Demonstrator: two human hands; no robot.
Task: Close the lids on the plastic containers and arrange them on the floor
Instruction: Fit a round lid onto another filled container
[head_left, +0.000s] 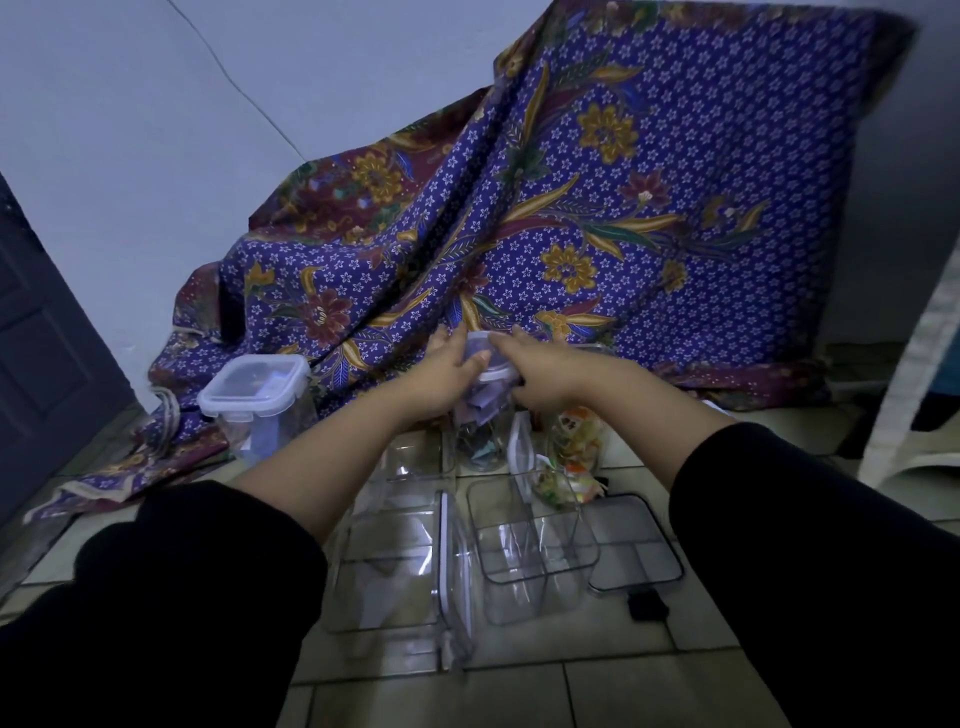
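A tall clear container with folded papers inside stands on the tiled floor at the centre. Its white-rimmed lid sits on top, and both hands press on it: my left hand from the left, my right hand from the right. A lidded square container stands at the left on the cloth. An open clear container stands nearer to me, with a loose flat lid beside it on the right. Another clear container lies at front left.
A purple floral cloth drapes down behind the containers onto the floor. A jar of colourful snacks stands right of the tall container. A dark door is at the left, a white plastic leg at the right.
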